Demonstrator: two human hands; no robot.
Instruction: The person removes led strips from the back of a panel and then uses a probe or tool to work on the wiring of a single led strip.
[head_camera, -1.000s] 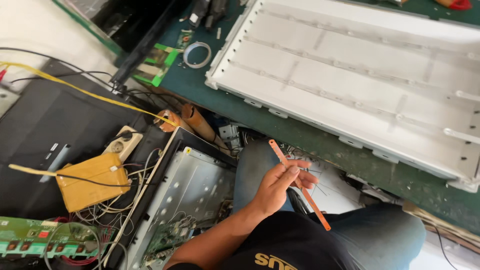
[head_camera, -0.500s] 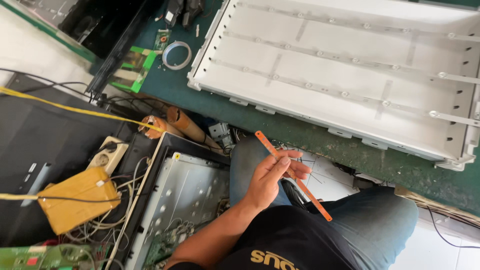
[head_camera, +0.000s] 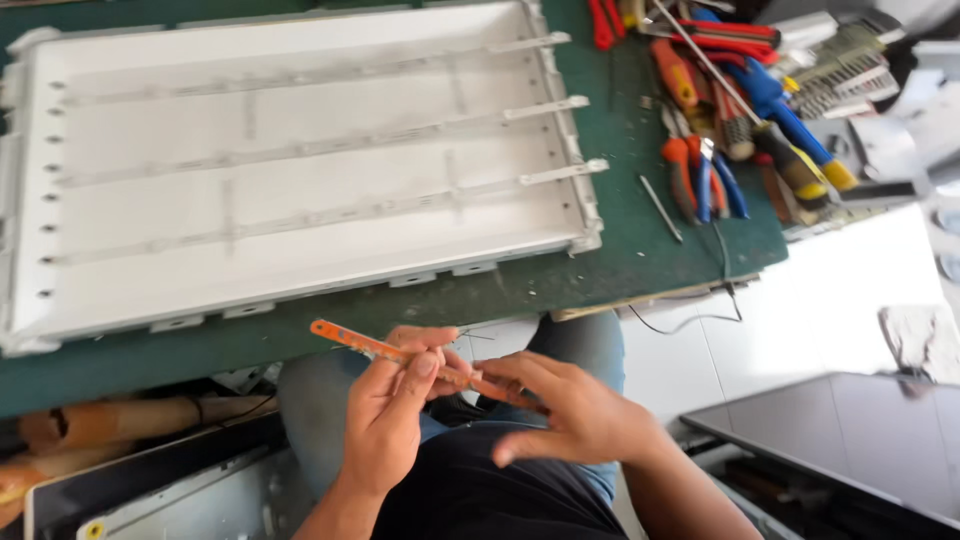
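Observation:
A thin orange strip (head_camera: 352, 339) lies across my lap, held level in front of me. My left hand (head_camera: 392, 420) pinches it near its middle between thumb and fingers. My right hand (head_camera: 565, 410) grips the strip's right part, which is hidden under the fingers. Just beyond my hands, on the green mat (head_camera: 640, 250), lies a large white panel tray (head_camera: 300, 180) with three long pale strips running across it.
A heap of hand tools (head_camera: 720, 110) with red, orange and blue handles fills the mat's right end. A dark flat screen (head_camera: 850, 440) lies on the white floor at lower right. Cardboard tubes (head_camera: 120, 420) and a metal chassis (head_camera: 180, 500) sit at lower left.
The view has swung right, away from the yellow meter and cables toward the tools. My right hand has come in and taken hold of the orange strip, which the left hand held alone before.

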